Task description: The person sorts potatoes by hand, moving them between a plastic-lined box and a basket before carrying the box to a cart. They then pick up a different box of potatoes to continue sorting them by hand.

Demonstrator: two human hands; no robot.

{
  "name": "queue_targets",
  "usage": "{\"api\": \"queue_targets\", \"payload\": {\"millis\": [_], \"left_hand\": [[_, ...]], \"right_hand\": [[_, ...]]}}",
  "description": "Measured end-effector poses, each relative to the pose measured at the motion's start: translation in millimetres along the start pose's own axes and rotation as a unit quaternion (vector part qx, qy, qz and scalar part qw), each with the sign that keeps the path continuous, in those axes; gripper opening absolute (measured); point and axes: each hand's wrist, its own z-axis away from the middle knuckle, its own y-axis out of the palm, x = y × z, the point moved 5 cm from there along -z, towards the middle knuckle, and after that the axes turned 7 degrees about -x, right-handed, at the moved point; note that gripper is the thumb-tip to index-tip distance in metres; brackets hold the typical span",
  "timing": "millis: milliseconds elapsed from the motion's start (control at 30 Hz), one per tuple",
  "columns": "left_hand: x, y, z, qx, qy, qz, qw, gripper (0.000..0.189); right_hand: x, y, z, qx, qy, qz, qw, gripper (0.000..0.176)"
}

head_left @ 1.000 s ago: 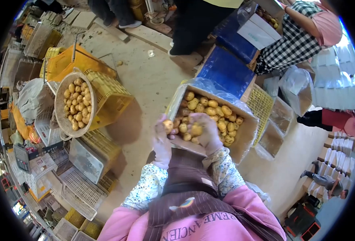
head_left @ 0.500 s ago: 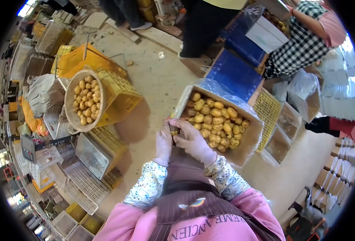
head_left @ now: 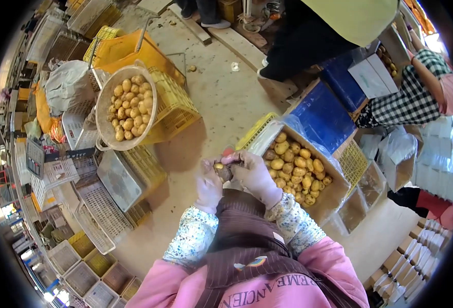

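Both hands wear pale gloves and meet in front of my apron. My left hand (head_left: 208, 186) is closed on a potato (head_left: 222, 172) that shows partly dark between the hands. My right hand (head_left: 257, 177) is closed at the potato's upper right side, its fingers around something dark too small to name. Just right of it stands an open cardboard box (head_left: 334, 201), lined with plastic and holding several potatoes (head_left: 299, 161). To the left, a round basket (head_left: 102, 112) of potatoes rests tilted on yellow crates (head_left: 174, 100).
Blue crates (head_left: 319, 110) stand behind the box. A person in a checked garment (head_left: 403, 102) is at the upper right, beside a white box (head_left: 372, 76). Another person's dark-clothed legs (head_left: 298, 43) are at the top. Empty crates (head_left: 103, 210) are stacked at left.
The view has swung, so basket and box sit farther right. My hands have moved slightly right and up, and the potato between them is more exposed.
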Motion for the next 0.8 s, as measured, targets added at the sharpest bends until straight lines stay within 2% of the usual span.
{"api": "queue_targets", "payload": {"millis": [33,67,100,167,300,367,400,467,500,567,600,667,700,767,800], "left_hand": [[-3.4,-2.4,-6.4,0.017,0.027,-0.070,0.997,0.063],[-6.6,-3.4,-12.0,0.035,0.052,-0.140,0.988,0.064],[-9.7,-5.0,-17.4,0.034,0.051,-0.140,0.988,0.064],[-31.9,3.6,-18.0,0.086,0.246,-0.278,0.925,0.065],[-56.8,14.5,-19.7,0.087,0.277,-0.298,0.909,0.066],[-53.9,14.5,-24.3,0.053,0.139,-0.186,0.971,0.066],[-53.3,13.9,-26.5,0.053,0.139,-0.186,0.971,0.066],[-47.6,9.0,-33.2,0.051,0.111,-0.172,0.978,0.066],[-44.4,3.5,-40.6,0.051,0.110,-0.174,0.977,0.066],[-57.8,7.3,-45.8,0.127,0.358,-0.296,0.877,0.066],[-57.1,4.7,-46.8,0.129,0.355,-0.295,0.878,0.066],[-64.8,10.5,-44.5,0.150,0.395,-0.342,0.839,0.064],[-65.9,11.7,-45.4,0.150,0.396,-0.342,0.839,0.064],[-69.6,10.8,-46.2,0.119,0.411,-0.340,0.837,0.061],[-69.2,10.3,-46.5,0.118,0.411,-0.341,0.837,0.061]], "right_hand": [[3.0,1.6,-0.1,-0.008,0.057,0.023,0.998,0.019],[2.1,5.5,-2.4,-0.006,0.058,0.024,0.998,0.019],[1.6,8.7,-3.0,-0.020,0.030,0.070,0.997,0.020],[1.7,12.9,-7.5,-0.015,-0.031,0.171,0.985,0.025],[12.5,26.4,-8.7,-0.035,-0.044,0.073,0.996,0.024],[-9.3,29.1,-12.7,-0.036,0.094,-0.154,0.983,0.019],[-11.5,28.4,-12.9,-0.036,0.095,-0.153,0.983,0.019],[-2.2,36.3,-12.4,0.008,0.120,-0.281,0.952,0.017],[5.3,36.6,-11.7,0.008,0.121,-0.282,0.952,0.017],[16.0,37.5,-7.9,-0.014,0.235,-0.269,0.934,0.020],[14.3,37.2,-9.4,-0.018,0.236,-0.269,0.934,0.020],[14.0,42.1,-15.8,0.015,0.185,-0.170,0.968,0.023],[13.0,46.6,-16.3,0.015,0.184,-0.170,0.968,0.023],[16.5,50.5,-17.6,-0.021,0.104,-0.142,0.984,0.026],[15.2,50.4,-18.2,-0.021,0.105,-0.142,0.984,0.026]]}}
